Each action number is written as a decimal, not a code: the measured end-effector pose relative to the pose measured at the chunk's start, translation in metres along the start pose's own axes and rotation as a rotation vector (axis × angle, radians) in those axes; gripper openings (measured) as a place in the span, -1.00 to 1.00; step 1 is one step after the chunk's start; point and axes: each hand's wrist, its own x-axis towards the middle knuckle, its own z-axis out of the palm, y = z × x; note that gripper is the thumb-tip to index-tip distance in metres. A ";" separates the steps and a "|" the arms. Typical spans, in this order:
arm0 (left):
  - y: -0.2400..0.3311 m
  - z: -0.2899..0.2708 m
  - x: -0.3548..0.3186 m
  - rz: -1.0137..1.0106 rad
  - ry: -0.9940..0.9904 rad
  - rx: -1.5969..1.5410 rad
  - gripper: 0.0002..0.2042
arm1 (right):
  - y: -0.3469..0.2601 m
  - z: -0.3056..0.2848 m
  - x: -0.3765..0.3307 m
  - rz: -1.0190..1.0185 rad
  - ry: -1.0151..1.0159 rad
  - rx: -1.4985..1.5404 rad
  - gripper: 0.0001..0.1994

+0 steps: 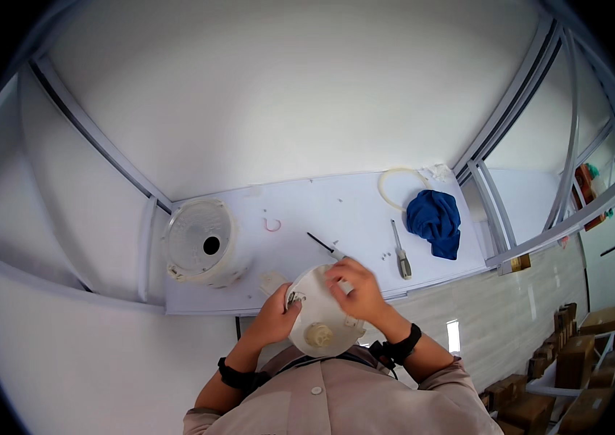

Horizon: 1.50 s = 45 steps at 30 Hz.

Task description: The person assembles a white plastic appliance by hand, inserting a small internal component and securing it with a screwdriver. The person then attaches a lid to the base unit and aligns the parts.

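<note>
Between two hands (275, 319) (360, 291) sits one white piece (312, 310) (two screwdrivers (320, 241) (403, 262) near).

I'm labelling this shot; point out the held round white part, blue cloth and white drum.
Round white part (314, 308), head view: bare face.
Blue cloth (433, 217), head view: crumpled middle.
White drum (196, 230), head view: top.

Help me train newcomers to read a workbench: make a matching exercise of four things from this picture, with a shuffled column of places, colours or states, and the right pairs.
Things
1. Cloth
2. Thin strand
3. Tub with a round black hole in its top
4. Round white part

Places, colours or states
A. At the left end of the table
B. Held at its edge by the left hand
C. Blue and bunched up
D. Reddish and curved

Right pairs
1-C
2-D
3-A
4-B
</note>
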 end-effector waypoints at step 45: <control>0.007 -0.021 -0.025 0.134 0.052 0.077 -0.47 | -0.098 -0.074 -0.035 0.065 -0.158 -0.200 -0.62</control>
